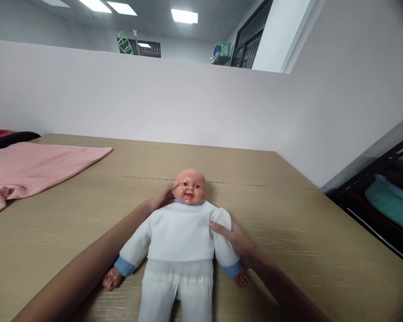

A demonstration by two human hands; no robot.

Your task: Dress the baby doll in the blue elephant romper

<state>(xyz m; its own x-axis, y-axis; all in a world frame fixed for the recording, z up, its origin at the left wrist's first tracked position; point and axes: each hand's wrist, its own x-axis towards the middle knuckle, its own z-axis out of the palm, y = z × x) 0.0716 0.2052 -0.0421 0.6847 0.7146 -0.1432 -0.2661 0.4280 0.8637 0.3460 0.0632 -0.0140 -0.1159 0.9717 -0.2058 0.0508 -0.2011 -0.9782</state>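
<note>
Head | left hand [163, 197] touching doll's head [190, 187] | right hand [239, 239] clasping sleeve [224, 248]

L forearm [97, 248] bare, slim, R forearm [270, 268] ditto, L grip [161, 197] bare hand, R grip [242, 239] same spec., slender thumb [220, 229]

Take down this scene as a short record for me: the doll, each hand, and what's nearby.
doll: on its back on the table, feet out of view
clothes: white top, white trousers, blue cuffs
left hand: against the side of the doll's head
right hand: around the doll's upper sleeve, thumb in front
pink cloth: on the table, at left
black rack: beside the table, at right
</note>
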